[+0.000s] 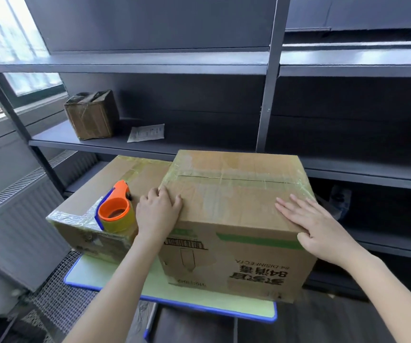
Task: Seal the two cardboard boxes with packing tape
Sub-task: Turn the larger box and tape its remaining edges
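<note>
The right hand's fingers [296, 209] lie straight and spread, flat on the top of the large brown cardboard box with a green stripe and printed lettering [236, 263], near its right edge. The thumb hangs over the front edge. The right hand [323, 231] holds nothing; it presses on the cardboard. The left hand's fingers [167, 198] are loosely bent and rest on the box's near left corner, gripping nothing, with the left hand [158, 214] draped over that corner.

Strips of clear packing tape [236, 178] run along this box's closed centre seam and over its top edges. Touching it on the left is a lower, flatter brown cardboard box [115, 179], its flaps closed and its corners wrapped in glossy tape. On that box's top, just beside the left hand, sits an orange tape dispenser with a blue guard and a yellowish roll [115, 212].

Both boxes stand on a small pale green bench with a blue rim [199, 305]. Behind them is a dark metal shelf unit [150, 144], which carries a small, worn brown carton [90, 117] and a flat, pale paper packet [146, 132]. A grey radiator [13, 219] stands at the left under a window [6, 33].
</note>
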Demonstrator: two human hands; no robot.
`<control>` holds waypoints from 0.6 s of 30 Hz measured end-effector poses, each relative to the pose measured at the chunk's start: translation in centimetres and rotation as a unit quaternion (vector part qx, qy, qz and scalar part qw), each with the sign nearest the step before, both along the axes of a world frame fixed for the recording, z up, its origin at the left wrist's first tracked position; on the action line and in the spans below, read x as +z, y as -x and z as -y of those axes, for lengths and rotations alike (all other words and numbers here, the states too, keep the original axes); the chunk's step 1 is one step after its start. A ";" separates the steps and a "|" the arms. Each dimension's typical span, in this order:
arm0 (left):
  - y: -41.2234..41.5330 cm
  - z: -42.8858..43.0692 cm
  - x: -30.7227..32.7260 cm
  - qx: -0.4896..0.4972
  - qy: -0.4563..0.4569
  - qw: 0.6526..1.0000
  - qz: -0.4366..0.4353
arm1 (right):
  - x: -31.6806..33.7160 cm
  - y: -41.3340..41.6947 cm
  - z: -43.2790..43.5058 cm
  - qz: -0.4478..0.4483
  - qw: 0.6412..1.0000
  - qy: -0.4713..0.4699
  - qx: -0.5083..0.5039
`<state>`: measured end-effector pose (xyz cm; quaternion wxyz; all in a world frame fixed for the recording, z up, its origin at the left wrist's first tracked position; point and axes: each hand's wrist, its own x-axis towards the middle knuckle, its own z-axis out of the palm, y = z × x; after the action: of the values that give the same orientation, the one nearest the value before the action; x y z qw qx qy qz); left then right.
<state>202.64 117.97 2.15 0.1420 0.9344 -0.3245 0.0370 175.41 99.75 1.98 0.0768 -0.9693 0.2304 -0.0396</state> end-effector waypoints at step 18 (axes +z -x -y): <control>-1.0 0.2 -1.3 0.012 0.075 0.997 -0.027 | -0.3 -1.1 0.5 0.041 0.999 0.017 -0.007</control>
<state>203.68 117.72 0.90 0.2197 0.9259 -0.3052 0.0375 176.50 99.25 1.71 0.0695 -0.9663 0.2332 -0.0840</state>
